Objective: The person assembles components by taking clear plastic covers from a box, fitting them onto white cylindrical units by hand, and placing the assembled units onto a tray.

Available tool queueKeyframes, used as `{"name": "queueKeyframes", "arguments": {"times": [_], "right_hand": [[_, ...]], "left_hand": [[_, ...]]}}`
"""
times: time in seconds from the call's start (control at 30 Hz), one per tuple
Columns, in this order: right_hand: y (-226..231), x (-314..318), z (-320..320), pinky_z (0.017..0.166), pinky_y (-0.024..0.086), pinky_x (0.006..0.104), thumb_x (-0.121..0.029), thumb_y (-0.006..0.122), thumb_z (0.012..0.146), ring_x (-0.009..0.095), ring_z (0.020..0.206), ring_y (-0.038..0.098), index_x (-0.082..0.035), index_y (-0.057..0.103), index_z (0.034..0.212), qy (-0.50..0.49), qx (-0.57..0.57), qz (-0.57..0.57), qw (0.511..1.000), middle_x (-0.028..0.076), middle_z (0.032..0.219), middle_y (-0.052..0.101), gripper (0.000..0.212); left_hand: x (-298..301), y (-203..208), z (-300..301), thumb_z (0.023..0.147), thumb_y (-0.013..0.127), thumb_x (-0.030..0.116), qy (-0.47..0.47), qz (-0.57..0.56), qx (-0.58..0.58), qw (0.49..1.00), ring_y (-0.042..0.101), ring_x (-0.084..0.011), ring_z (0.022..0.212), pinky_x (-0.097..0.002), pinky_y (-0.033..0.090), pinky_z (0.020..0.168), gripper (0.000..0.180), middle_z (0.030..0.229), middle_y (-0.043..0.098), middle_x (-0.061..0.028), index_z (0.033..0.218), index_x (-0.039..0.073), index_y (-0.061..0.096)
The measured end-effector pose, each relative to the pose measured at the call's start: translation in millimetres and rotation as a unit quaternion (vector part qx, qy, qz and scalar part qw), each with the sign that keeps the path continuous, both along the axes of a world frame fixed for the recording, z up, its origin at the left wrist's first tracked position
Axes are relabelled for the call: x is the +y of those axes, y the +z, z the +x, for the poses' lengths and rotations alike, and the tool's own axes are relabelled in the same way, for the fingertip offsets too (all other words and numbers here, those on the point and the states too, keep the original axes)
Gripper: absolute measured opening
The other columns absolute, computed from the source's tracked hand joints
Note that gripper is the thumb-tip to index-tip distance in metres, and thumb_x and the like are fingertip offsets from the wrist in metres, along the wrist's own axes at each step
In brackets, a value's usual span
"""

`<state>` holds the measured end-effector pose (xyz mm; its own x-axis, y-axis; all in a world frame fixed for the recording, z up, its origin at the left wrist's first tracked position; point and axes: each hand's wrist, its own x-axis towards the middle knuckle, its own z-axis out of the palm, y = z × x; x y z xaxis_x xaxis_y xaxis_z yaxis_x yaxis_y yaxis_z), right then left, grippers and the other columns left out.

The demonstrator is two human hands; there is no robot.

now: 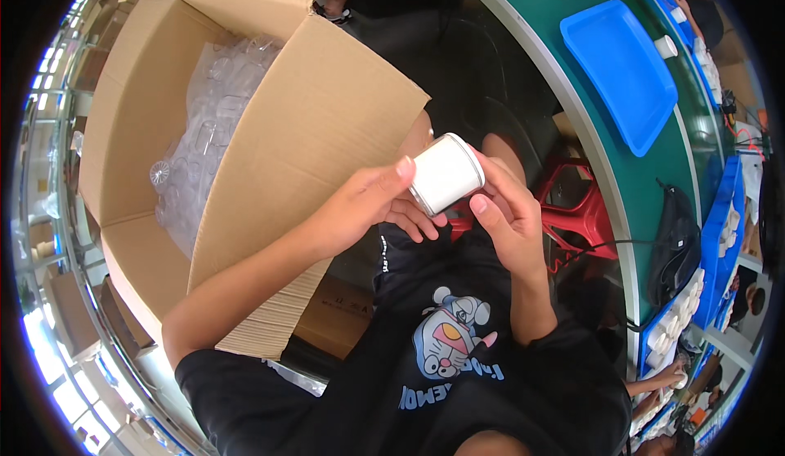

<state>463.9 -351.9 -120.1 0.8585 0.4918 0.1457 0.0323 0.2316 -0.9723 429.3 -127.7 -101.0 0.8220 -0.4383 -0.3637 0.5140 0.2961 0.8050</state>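
Observation:
A short white cylinder (pixel 446 176) with a thin dark line round each end is held tilted over my lap. My left hand (pixel 370 204) has its thumb against the cylinder's left side and its fingers curled beneath. On the other side my right hand (pixel 513 215) grips it, thumb in front and fingers behind. The hands hide parts of both ends, and I cannot tell what the cylinder is.
Left of me stands a big open cardboard box (pixel 302 105) with clear plastic pieces (pixel 217 129) inside. At right a green table (pixel 593 72) carries a blue tray (pixel 617 72) and a black bag (pixel 675 248). A red stool (pixel 585 211) is under its edge. Other people work farther right.

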Motion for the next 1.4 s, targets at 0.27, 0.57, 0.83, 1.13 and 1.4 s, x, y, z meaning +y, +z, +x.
{"name": "queueKeyframes", "arguments": {"times": [0.27,0.57,0.83,1.13,1.4], "right_hand": [[-3,-2,1,0.081,0.05,0.0256,-0.007,0.059,0.094,0.016,0.095,0.062,0.004,0.052,0.136,0.015,-0.049,-0.038,0.998,0.011,0.107,0.059,0.044],[-7,1,2,0.091,0.048,0.0284,-0.009,0.056,0.096,0.019,0.109,0.059,0.003,0.049,0.139,0.008,0.008,0.004,1.0,0.014,0.125,0.053,0.045],[-11,5,3,0.11,0.038,0.0386,-0.008,0.058,0.095,0.028,0.135,0.044,0.003,0.048,0.133,0.057,0.083,0.133,0.986,0.022,0.148,0.04,0.041],[-5,13,-3,0.115,0.029,0.0402,-0.004,0.061,0.088,0.031,0.141,0.037,0.002,0.039,0.141,0.056,-0.03,0.054,0.997,0.024,0.152,0.034,0.058],[5,30,-17,0.105,0.041,0.0379,-0.008,0.081,0.071,0.034,0.13,0.048,0.0,0.04,0.14,-0.025,-0.074,-0.09,0.993,0.023,0.144,0.042,0.08]], "left_hand": [[6,-3,6,0.096,0.011,0.072,-0.055,-0.041,0.07,0.995,0.07,-0.0267,0.076,-0.0346,0.056,0.07,0.092,0.08,0.069,-0.0196,0.102,-0.003,0.062],[-11,-2,-4,0.095,0.058,0.04,0.056,0.045,-0.039,0.997,0.066,-0.0264,0.097,-0.0342,0.055,0.08,0.052,0.112,0.062,-0.019,0.125,-0.002,0.048],[-8,2,-10,0.068,0.084,0.003,0.095,0.482,-0.436,0.754,0.056,-0.0328,0.107,-0.0375,0.052,0.084,0.084,0.119,0.047,-0.0204,0.138,0.002,0.038],[-6,-2,-14,0.059,0.088,0.004,0.125,0.504,-0.529,0.671,0.058,-0.0355,0.097,-0.0404,0.052,0.079,0.083,0.119,0.048,-0.0197,0.13,0.001,0.046],[-11,-5,-16,0.063,0.087,0.017,0.135,0.508,-0.484,0.7,0.059,-0.0349,0.096,-0.0404,0.051,0.079,0.074,0.114,0.053,-0.0198,0.123,-0.002,0.049]]}}
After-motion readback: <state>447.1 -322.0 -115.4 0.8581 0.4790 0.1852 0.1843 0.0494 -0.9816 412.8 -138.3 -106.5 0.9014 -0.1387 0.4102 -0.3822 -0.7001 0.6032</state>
